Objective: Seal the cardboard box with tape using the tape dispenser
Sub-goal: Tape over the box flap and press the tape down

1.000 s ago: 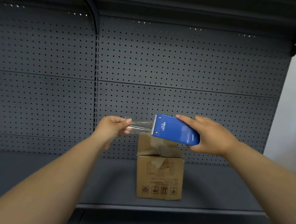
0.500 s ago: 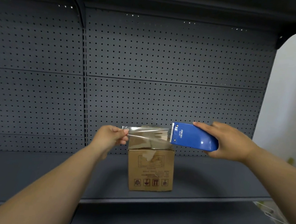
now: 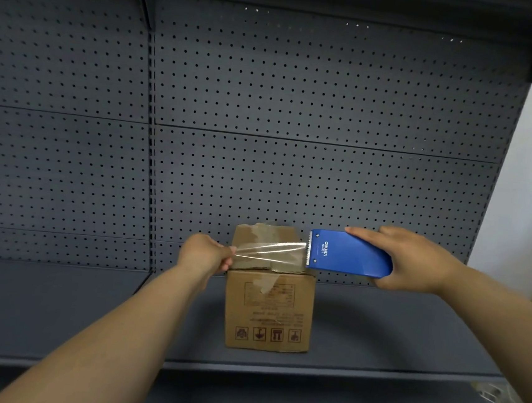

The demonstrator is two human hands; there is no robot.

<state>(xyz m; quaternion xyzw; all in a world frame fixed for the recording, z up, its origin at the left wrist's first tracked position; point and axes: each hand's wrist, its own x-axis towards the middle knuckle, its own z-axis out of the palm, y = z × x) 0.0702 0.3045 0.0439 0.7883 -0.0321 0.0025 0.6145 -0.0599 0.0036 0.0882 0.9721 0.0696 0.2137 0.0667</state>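
Left hand (image 3: 202, 253): pinched shut on the tape (image 3: 269, 251) end.
Right hand (image 3: 415, 261): wrapped around the tape dispenser (image 3: 349, 253).
Cardboard box (image 3: 268, 312): on the shelf (image 3: 391, 337) — just below the strip, which runs left–right over its top.

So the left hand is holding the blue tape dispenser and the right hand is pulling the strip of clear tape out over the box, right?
Hands swapped. In the head view the right hand holds the blue tape dispenser, and the left hand pulls the clear tape out over the box.
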